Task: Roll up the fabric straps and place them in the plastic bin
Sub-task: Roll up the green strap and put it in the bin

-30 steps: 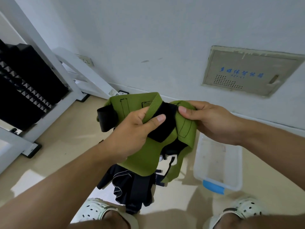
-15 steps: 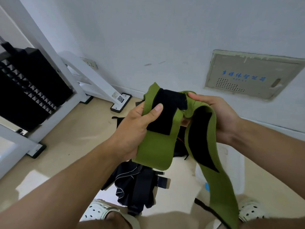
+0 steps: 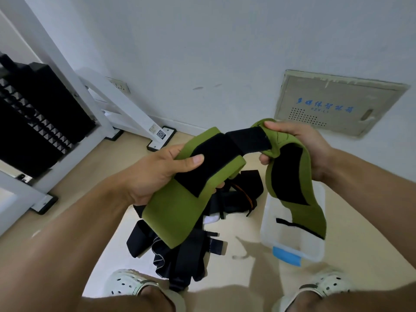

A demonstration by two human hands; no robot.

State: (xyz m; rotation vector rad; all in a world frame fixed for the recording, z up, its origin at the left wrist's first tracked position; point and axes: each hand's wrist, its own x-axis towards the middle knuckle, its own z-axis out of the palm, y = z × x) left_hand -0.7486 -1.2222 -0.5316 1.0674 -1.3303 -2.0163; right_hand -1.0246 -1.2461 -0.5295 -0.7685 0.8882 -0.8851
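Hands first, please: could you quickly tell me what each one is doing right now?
Left hand: closed on the green strap.
Right hand: closed on the same strap's other end.

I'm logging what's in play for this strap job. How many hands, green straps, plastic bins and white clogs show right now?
Hands: 2, the left hand and the right hand, both gripping the strap
Green strap: 1
Plastic bin: 1
White clogs: 2, the left clog and the right clog
Total: 6
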